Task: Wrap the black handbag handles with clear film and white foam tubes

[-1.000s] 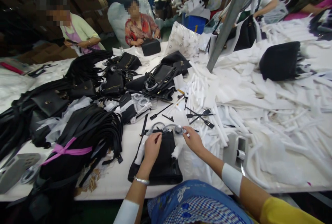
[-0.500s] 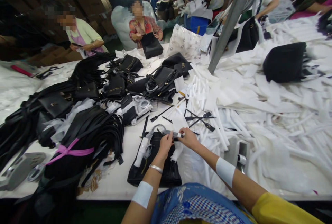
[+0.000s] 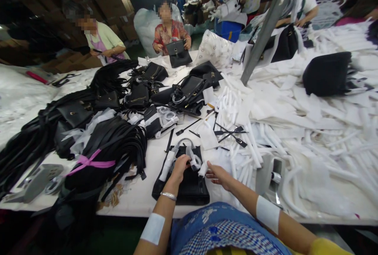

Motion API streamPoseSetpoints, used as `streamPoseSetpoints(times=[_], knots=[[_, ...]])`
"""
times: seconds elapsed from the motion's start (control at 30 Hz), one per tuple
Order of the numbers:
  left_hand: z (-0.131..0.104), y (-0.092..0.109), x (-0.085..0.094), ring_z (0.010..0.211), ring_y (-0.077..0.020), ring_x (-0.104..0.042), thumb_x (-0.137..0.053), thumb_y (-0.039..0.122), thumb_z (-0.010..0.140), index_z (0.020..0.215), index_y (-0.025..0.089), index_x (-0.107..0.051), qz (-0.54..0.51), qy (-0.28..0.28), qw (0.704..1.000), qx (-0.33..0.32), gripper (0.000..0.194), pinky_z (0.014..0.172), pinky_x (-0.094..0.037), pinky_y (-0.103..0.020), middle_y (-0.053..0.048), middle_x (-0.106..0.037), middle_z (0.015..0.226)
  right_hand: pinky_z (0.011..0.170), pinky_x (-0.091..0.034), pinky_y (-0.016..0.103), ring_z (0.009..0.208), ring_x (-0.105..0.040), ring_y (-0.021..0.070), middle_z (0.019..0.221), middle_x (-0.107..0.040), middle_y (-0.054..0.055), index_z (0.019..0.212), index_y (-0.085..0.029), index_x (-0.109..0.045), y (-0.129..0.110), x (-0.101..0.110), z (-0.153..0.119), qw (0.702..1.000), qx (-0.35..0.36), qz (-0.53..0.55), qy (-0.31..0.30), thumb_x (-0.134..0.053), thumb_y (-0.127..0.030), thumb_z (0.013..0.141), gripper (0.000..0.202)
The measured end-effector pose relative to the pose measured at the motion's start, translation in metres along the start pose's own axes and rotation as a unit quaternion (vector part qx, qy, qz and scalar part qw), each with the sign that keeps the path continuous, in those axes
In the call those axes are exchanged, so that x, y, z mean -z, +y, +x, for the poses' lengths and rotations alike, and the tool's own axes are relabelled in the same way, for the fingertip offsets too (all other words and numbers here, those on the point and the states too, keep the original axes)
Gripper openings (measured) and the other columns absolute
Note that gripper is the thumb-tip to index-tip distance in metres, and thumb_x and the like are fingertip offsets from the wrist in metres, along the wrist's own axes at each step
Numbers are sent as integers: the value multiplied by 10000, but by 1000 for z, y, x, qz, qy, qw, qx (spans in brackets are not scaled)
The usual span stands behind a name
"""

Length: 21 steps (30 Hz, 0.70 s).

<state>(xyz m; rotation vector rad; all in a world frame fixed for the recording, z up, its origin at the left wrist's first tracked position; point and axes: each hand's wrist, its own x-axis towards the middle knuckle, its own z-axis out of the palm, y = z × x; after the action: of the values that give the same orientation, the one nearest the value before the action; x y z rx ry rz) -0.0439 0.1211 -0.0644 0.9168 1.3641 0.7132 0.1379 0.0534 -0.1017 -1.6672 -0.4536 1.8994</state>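
Note:
A black handbag [image 3: 193, 192] lies on the table right in front of me. Its handle [image 3: 184, 141] is in clear wrap, and white wrapping [image 3: 167, 166] covers pieces along both sides. My left hand [image 3: 178, 169] rests over the bag, fingers curled in and gripping at its upper part beside a coil of clear-wrapped strap [image 3: 195, 161]. The exact spot under the fingertips is hidden. Just off the bag's right side, my right hand [image 3: 220, 177] is open with fingers apart, near a white wrapped end [image 3: 203, 169].
Black straps tied with a pink band [image 3: 90, 162] lie on the left, with black bags [image 3: 190, 89] beyond. White paper strips [image 3: 295, 113] cover the right. Tape dispensers stand at right [image 3: 270, 178] and left [image 3: 37, 182]. A grey post [image 3: 262, 30] rises behind. Co-workers stand across the table.
My right hand has moved away from the strap and opened, now right of the bag. My left hand has shifted slightly left. Across the table, a person has turned a bag's flap side forward.

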Motion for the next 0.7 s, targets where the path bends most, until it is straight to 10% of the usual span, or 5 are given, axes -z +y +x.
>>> streamPoseSetpoints(times=[0.3,0.43,0.7], knots=[[2,-12,18,848,-200,-583,-632,316,693,707,178,-608,177,42,981,-72,141,778,-420,-292,-43,-639,801,768,-473,306,877,-592,218,859,-678,37,842,-185,-646,-19,-40,-27,961,249,-60,105,-635,-582,700,422],[-7,-32,12,846,-228,-624,-670,397,709,928,166,-611,246,90,962,-72,324,779,-420,-309,-88,-668,831,766,-485,308,879,-614,222,898,-687,34,954,-199,-656,-33,-51,-32,952,294,-85,20,-626,-544,736,410],[-2,-52,12,823,-222,-684,-724,383,697,1026,140,-594,-65,16,996,-56,429,733,-498,-303,-133,-719,879,619,-494,288,708,-635,189,802,-707,45,1191,-172,-575,-26,-70,-27,968,238,-49,60,-642,-485,739,555]])
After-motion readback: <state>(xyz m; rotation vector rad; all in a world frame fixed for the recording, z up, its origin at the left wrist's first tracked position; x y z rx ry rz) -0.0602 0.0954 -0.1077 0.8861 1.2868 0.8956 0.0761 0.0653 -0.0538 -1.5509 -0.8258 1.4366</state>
